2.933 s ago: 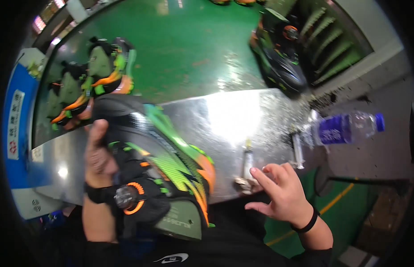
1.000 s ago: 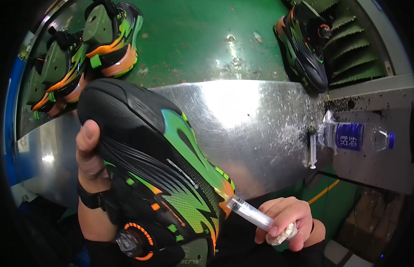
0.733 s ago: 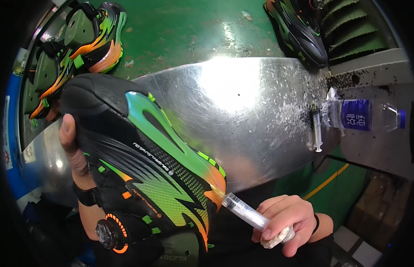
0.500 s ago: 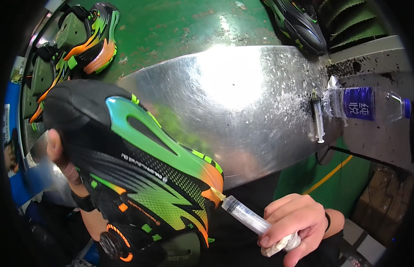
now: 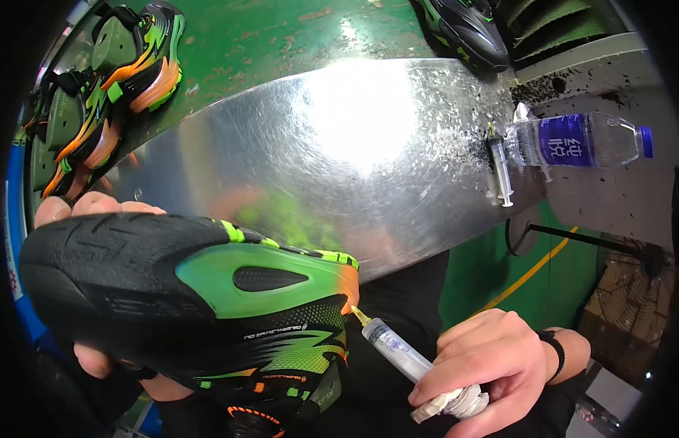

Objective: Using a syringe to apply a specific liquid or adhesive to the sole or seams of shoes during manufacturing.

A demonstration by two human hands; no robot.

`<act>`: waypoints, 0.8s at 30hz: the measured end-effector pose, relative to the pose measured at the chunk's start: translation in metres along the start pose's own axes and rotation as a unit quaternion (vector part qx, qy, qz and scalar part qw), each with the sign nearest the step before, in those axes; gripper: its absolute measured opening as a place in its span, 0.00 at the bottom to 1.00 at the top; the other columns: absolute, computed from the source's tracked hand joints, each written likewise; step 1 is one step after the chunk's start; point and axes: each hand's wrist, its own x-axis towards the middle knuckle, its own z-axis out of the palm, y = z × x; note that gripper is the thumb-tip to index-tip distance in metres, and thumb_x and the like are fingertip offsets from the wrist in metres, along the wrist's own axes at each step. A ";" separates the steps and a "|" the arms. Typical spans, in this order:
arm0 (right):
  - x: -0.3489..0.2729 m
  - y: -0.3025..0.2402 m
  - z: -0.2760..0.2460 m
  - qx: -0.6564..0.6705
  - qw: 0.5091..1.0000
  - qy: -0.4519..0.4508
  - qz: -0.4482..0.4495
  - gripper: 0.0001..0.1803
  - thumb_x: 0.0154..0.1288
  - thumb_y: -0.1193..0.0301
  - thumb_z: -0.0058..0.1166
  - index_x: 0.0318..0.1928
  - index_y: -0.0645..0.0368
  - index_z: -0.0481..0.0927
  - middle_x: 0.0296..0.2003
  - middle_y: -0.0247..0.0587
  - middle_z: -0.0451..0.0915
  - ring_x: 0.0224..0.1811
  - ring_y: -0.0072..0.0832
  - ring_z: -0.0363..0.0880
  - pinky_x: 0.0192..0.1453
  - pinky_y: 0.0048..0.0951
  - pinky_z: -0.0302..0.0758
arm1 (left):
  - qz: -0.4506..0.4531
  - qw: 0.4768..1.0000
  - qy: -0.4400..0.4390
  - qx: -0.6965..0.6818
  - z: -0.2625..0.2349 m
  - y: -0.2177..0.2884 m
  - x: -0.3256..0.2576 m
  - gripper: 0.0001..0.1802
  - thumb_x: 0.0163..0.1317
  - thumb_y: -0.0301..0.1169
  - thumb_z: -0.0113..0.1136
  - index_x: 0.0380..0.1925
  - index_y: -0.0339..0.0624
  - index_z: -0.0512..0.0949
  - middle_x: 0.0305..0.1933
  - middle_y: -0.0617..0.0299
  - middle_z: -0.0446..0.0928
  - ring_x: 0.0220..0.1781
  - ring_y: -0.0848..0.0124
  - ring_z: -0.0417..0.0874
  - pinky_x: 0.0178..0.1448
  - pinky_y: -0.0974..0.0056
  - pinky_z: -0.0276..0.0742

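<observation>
A black, green and orange sports shoe (image 5: 135, 270) is in my left hand (image 5: 98, 204), tipped so its sole edge and side show. Fingers wrap over its far edge at the toe end, and the thumb presses the near side. A grey-green shoe last (image 5: 321, 394) pokes out of the shoe's opening. My right hand (image 5: 493, 358) is closed round a clear syringe (image 5: 401, 354) with a yellowish tip. That tip sits at the orange heel, touching or very close to it. Crumpled white material (image 5: 452, 401) wraps the syringe's rear end under my fingers.
A shiny metal plate (image 5: 222, 146) lies on the green table (image 5: 266, 36). On its right are a second syringe (image 5: 500, 171) and a clear bottle (image 5: 599, 142) on its side. Similar shoes stand at the far left (image 5: 160, 80), and another shoe (image 5: 467, 33) at the back right.
The shoe has rolled and levelled out, bringing more of its sole edge into view. My left fingers now show over its far side. The syringe tip stays by the heel.
</observation>
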 end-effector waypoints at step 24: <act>0.002 -0.012 0.000 0.021 0.999 -0.043 0.007 0.18 0.48 0.62 0.69 0.35 0.62 0.83 0.32 0.40 0.83 0.20 0.30 0.75 0.22 0.27 0.67 | 0.042 0.999 -0.002 -0.018 0.006 0.006 -0.012 0.48 0.36 0.37 0.80 0.55 0.44 0.58 0.47 0.58 0.65 0.53 0.58 0.70 0.55 0.54 0.75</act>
